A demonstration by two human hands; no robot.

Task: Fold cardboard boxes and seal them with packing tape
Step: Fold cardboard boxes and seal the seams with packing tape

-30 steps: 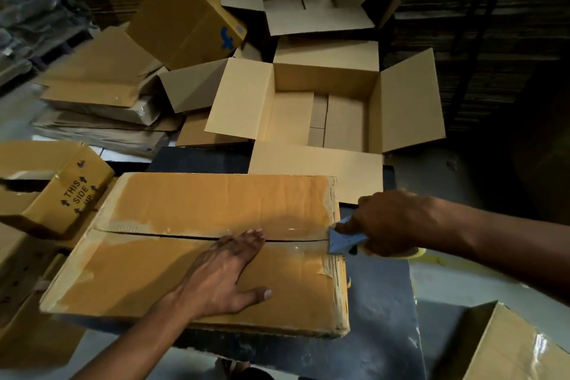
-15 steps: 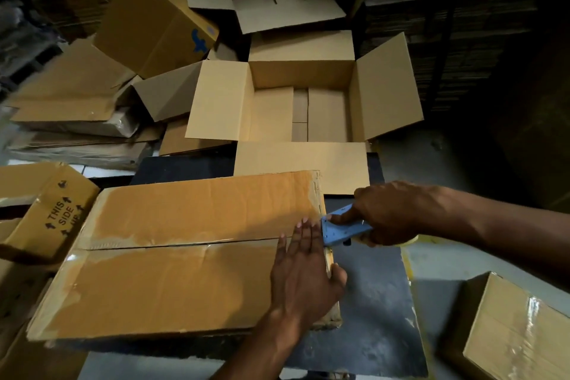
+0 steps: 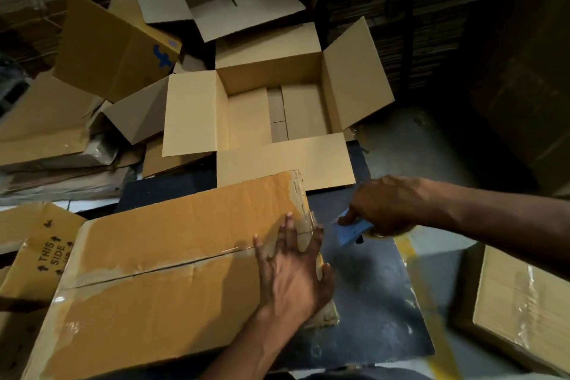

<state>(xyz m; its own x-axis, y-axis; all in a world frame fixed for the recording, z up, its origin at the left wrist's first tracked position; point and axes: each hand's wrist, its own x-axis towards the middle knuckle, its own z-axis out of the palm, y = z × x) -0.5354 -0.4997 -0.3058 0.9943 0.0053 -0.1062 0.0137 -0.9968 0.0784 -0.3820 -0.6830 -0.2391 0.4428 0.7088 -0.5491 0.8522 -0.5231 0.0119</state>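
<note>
While flat on the box (image 3: pixel 160 259), left hand (image 3: pixel 293 274), fingers (image 3: pixel 288 231) spread.

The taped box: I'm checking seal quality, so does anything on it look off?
Yes. The taped box shows wrinkled, bunched tape along its right edge, beside the left hand, and the centre seam gapes slightly under the tape.

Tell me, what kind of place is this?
Probably a packing warehouse. Flat cardboard is stacked high at the back, open boxes lie around, and a hand holds a blue tape dispenser.
</note>
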